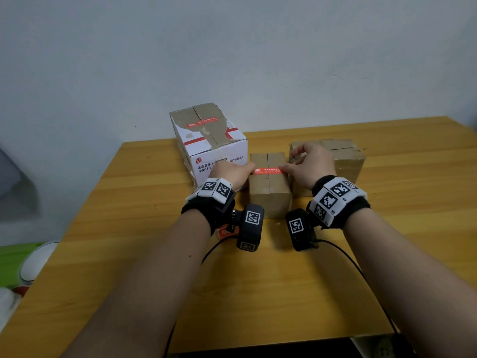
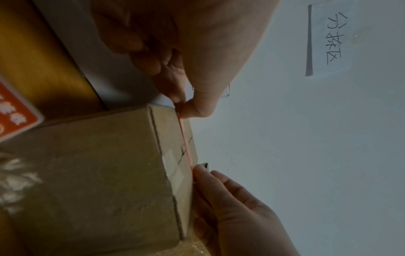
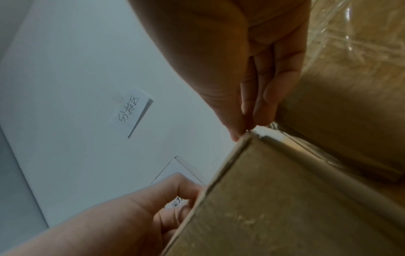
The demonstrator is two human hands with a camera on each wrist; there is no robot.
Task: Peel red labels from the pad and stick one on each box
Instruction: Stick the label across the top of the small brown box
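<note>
Head camera looks forward and down from above at the small brown box (image 1: 269, 186), mid-distance. The 2 wrist cameras sit low and very near that box (image 2: 98, 181), looking up along its sides (image 3: 295, 207) toward the wall; both share its top edge.

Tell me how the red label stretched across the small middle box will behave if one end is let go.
The red label looks paper-thin edge-on in the left wrist view, so it would probably flop. The left hand and right hand each pinch an end; released, it may curl or stick crooked to the small brown box.
</note>
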